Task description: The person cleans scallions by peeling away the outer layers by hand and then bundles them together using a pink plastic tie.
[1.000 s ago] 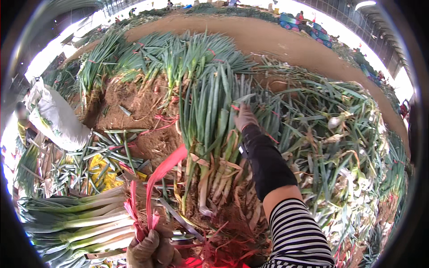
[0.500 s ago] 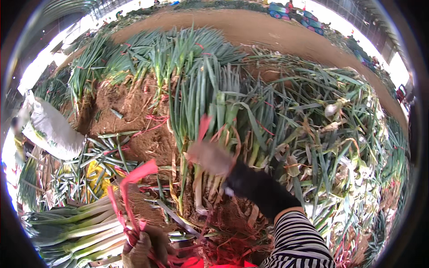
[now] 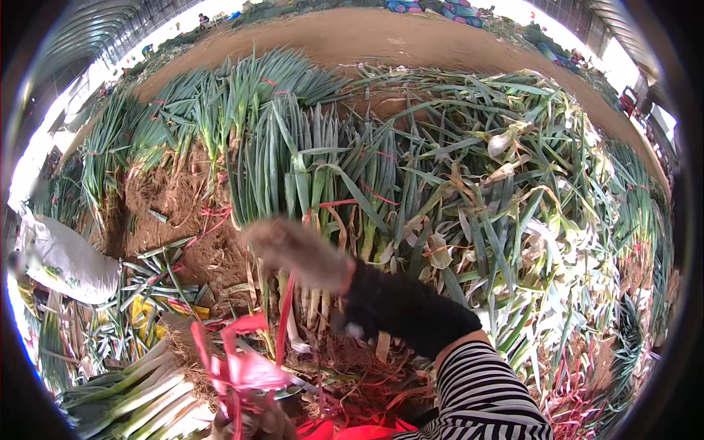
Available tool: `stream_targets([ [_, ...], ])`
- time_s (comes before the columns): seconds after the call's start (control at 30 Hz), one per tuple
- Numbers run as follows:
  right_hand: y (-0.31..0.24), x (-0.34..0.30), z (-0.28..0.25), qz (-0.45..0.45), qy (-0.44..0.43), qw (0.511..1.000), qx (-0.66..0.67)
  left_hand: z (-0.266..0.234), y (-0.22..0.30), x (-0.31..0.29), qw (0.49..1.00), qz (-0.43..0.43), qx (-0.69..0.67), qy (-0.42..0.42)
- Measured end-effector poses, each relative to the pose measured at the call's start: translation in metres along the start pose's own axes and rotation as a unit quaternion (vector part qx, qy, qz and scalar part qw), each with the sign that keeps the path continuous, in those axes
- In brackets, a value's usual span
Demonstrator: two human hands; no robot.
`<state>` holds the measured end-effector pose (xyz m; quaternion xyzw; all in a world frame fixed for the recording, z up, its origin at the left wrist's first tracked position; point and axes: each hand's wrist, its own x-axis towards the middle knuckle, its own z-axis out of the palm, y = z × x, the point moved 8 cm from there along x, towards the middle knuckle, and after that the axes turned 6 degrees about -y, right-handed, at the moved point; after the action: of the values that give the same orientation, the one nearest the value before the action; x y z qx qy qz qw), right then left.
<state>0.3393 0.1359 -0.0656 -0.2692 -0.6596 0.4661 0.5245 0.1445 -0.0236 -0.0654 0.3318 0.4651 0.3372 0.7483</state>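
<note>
My left hand (image 3: 253,423), at the lower edge, is closed around a bunch of red plastic strips (image 3: 253,367) whose loose ends stick up above it. My right hand (image 3: 297,253) reaches in front of an upright bundle of long green onions (image 3: 275,172), at about the middle of its height. It is smeared by motion, so its fingers do not show clearly. One red strip (image 3: 284,315) hangs just below this hand, and another bit of red strip (image 3: 337,203) crosses the leaves beside it. Left of my left hand, trimmed green onions (image 3: 158,400) lie with their roots toward it.
A large heap of loose leaves and stalks (image 3: 499,220) covers the right side. More tied bundles (image 3: 249,95) stand behind. A white sack (image 3: 70,260) sits at the left, near cut leaves and a yellow bag (image 3: 147,319). Bare brown ground (image 3: 352,37) stretches across the back.
The view has shifted, so the scene sits farther left. My right hand has moved left across the onion bundle, with a red strip now showing below it. My left hand keeps hold of the strips.
</note>
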Motion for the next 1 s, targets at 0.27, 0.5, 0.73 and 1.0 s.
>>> stream_targets([
  [0.27,0.216,-0.197,-0.313,0.339,0.34,0.702,-0.526,0.006,-0.002,0.001,1.0,-0.01,-0.002,-0.023],
  [0.5,0.21,-0.163,-0.246,0.598,0.119,0.685,-0.399,-0.009,0.002,-0.015,1.0,0.019,-0.011,-0.014],
  [0.73,0.003,-0.083,0.024,-0.146,-0.07,0.898,-0.41,-0.023,0.012,-0.018,0.989,0.126,0.042,0.061],
  [1.0,-0.131,-0.074,0.193,-0.113,-0.249,0.945,0.181,-0.013,0.003,-0.016,0.989,0.1,-0.041,-0.097],
])
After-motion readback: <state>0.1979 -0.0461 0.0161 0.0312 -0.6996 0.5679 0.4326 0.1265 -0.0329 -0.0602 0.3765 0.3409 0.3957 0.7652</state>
